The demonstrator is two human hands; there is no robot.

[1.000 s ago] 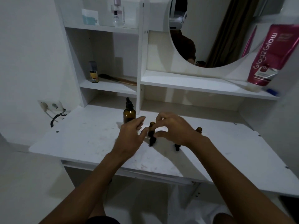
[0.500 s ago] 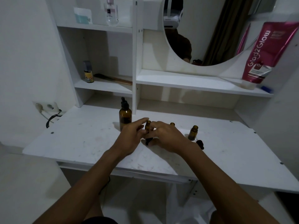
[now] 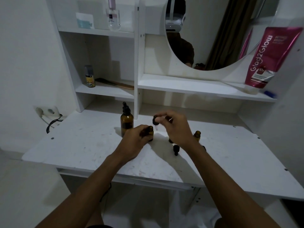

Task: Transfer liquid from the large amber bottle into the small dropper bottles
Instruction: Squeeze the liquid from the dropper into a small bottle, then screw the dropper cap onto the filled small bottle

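Head view: the left hand wraps around a small amber dropper bottle standing open on the white desk. At its 1 o'clock, the right hand pinches a black dropper cap just above the bottle's mouth. The large amber bottle stands capped at 11 o'clock of the left hand. Another open small bottle and a loose black cap lie beside the right wrist.

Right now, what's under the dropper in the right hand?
The dropper hangs just above the small bottle held by the left hand. Fingers cover most of that bottle, so any liquid inside is hidden.
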